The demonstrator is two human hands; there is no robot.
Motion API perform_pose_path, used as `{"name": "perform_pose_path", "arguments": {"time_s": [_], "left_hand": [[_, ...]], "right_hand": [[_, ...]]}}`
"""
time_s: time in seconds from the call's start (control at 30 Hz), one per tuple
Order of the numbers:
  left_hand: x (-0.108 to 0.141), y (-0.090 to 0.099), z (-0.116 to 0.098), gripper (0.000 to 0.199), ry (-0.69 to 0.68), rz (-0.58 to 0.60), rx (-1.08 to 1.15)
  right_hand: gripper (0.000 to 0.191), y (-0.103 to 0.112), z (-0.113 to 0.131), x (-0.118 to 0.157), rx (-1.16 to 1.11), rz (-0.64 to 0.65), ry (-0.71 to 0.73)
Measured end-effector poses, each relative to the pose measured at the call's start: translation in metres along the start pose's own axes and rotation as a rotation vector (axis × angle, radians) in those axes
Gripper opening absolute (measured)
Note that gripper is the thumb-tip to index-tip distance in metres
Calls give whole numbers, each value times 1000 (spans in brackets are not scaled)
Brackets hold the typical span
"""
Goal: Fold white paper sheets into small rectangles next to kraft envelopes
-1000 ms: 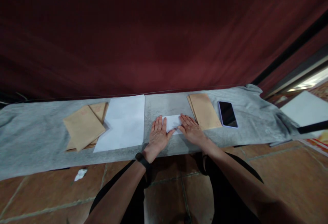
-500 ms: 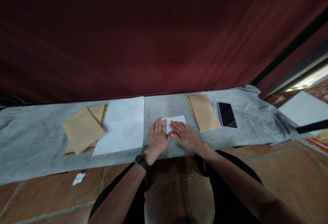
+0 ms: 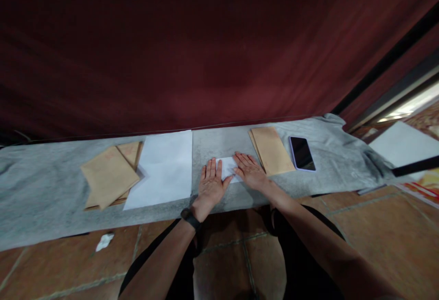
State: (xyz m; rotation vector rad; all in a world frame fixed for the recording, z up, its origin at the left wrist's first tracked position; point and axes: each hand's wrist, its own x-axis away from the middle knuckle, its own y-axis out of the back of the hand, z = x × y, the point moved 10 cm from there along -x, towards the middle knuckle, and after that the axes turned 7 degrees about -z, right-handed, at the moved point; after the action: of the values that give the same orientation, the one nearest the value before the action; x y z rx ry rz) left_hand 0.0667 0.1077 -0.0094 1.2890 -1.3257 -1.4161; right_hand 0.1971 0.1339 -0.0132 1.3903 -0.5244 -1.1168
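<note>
A small folded sheet of white paper [image 3: 227,166] lies on the grey cloth between my hands. My left hand [image 3: 211,184] rests flat on its left side, fingers stretched forward, a dark band on the wrist. Over the paper's right edge lies my right hand [image 3: 251,172], palm down with the fingers extended. Both hands are open and hide parts of the sheet. Just right of my right hand sit brown envelopes [image 3: 274,151], stacked slightly askew. To the left of my left hand are large white sheets [image 3: 163,169], next to a loose pile of brown envelopes [image 3: 109,172].
A phone with a purple case [image 3: 302,153] lies right of the envelopes. Grey cloth [image 3: 37,185] covers the long, narrow surface, backed by a dark red panel [image 3: 206,62]. A crumpled white scrap [image 3: 104,242] is on the tiled floor [image 3: 240,268]. A black bar [image 3: 416,166] crosses at right.
My right hand has slid right across the small paper, away from my left hand, uncovering more of its middle. The left hand stays nearly in place. The view has shifted slightly.
</note>
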Motion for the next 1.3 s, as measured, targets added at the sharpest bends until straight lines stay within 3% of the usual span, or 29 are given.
{"name": "perform_pose_path", "arguments": {"time_s": [0.23, 0.43, 0.53, 0.9, 1.3], "left_hand": [[0, 1, -1, 78, 3, 3, -23], [1, 2, -1, 69, -10, -3, -22], [1, 3, -1, 68, -9, 0, -23], [-3, 3, 8, 70, 28, -25, -32], [-6, 2, 38, 62, 110, -98, 2]], "right_hand": [[56, 10, -6, -2, 12, -50, -37], [55, 20, 37, 19, -53, -37, 162], [55, 19, 46, 36, -32, -28, 198], [56, 27, 12, 47, 39, -60, 59], [57, 24, 6, 46, -7, 0, -13]]}}
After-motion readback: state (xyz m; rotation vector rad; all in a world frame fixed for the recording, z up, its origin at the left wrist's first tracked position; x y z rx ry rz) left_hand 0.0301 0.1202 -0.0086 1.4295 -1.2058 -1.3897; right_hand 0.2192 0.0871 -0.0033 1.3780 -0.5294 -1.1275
